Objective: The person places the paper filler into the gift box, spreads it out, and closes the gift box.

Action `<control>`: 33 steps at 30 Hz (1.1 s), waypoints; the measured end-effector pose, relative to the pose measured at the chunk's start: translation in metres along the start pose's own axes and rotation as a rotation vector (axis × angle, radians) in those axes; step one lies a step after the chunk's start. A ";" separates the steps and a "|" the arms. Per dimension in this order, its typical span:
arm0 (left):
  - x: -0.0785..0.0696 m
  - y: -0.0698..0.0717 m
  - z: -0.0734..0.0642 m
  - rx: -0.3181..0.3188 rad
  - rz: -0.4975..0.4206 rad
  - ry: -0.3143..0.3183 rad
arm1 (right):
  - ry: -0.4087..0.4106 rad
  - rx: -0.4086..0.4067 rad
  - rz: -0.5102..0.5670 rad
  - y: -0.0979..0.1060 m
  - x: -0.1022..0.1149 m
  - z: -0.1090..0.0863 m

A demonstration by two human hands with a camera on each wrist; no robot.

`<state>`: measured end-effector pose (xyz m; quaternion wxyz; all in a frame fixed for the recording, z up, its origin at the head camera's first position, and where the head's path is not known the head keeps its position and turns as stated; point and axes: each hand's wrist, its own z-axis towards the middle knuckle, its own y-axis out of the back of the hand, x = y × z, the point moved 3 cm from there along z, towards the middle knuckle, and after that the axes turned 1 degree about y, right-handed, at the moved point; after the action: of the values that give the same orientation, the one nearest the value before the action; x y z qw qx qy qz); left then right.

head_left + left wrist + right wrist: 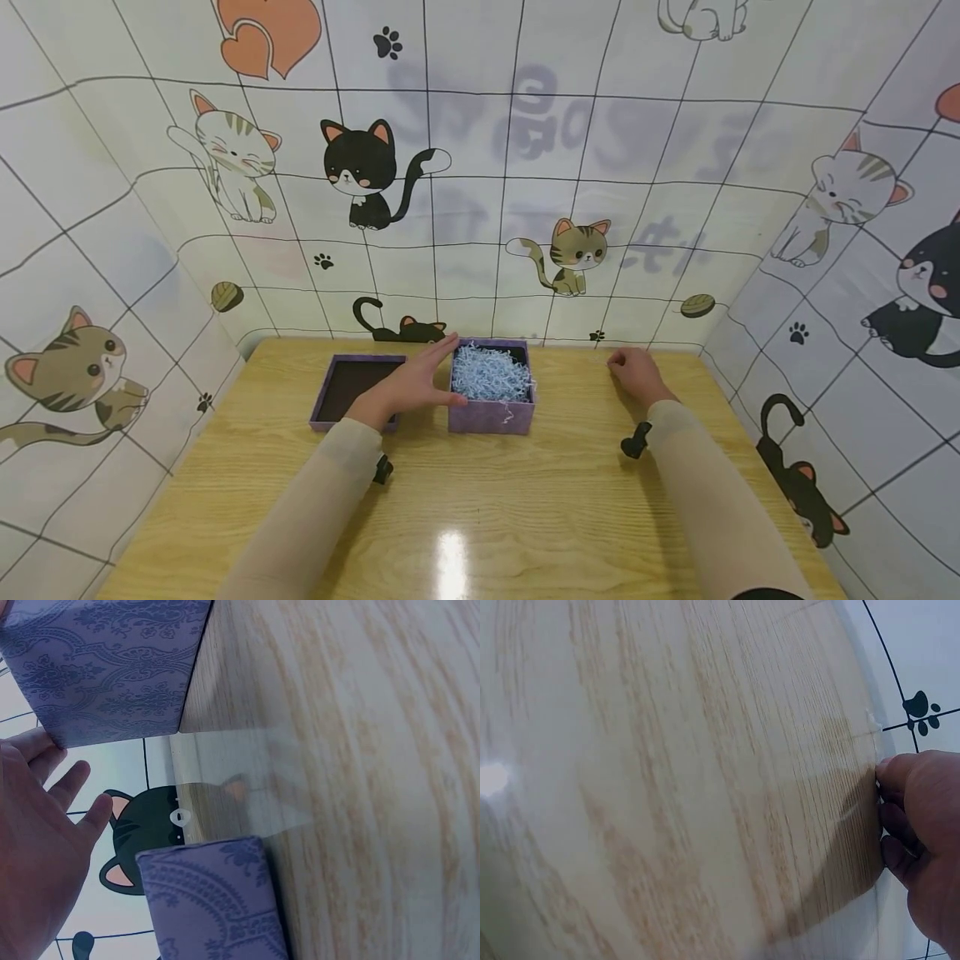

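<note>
A purple patterned box stands upright near the back edge of the table, filled with light blue shredded paper. My left hand spans its left side, thumb by the near corner and fingertips by the far one. In the left wrist view, the fingers of this hand are spread and fairly straight, one touching the box's lower corner. To the left lies the purple lid, dark inside facing up, partly hidden by my left hand. My right hand rests near the back edge with curled fingers, nothing visible in it.
The light wooden table meets a white wall covering with grid lines and cartoon cats at the back. Similar panels stand at both sides. A pale shred of paper hangs over the box's front wall.
</note>
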<state>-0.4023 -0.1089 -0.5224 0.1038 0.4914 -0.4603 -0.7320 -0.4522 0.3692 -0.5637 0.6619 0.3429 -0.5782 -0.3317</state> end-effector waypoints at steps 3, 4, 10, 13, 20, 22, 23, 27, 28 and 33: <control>0.000 0.000 0.001 0.001 0.002 0.001 | -0.011 0.001 -0.027 -0.002 0.000 0.000; 0.001 -0.001 0.001 0.002 0.004 0.001 | -0.014 -0.001 -0.028 -0.003 0.000 0.000; 0.001 -0.001 0.002 0.009 0.007 0.000 | -0.025 -0.015 -0.001 -0.003 -0.001 -0.004; 0.001 -0.001 0.001 0.009 0.010 -0.001 | -0.030 -0.016 0.021 -0.002 -0.002 -0.004; 0.001 0.000 0.001 0.013 0.020 0.017 | -0.040 -0.008 0.073 0.002 -0.001 -0.005; 0.001 0.000 0.001 0.013 0.022 0.019 | -0.044 -0.008 0.085 0.003 0.001 -0.006; 0.001 0.000 0.001 0.012 0.021 0.020 | -0.043 -0.009 0.088 0.003 0.001 -0.007; 0.002 0.000 0.002 0.011 0.019 0.020 | -0.048 -0.009 0.101 0.005 0.004 -0.010; 0.002 0.000 0.002 0.011 0.018 0.021 | -0.050 -0.012 0.104 0.006 0.005 -0.010; 0.004 -0.001 0.002 0.020 0.020 0.024 | -0.029 -0.022 0.112 0.010 0.011 -0.013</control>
<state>-0.4059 -0.1092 -0.5254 0.1116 0.4966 -0.4710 -0.7205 -0.4375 0.3663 -0.5507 0.6747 0.2979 -0.6025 -0.3051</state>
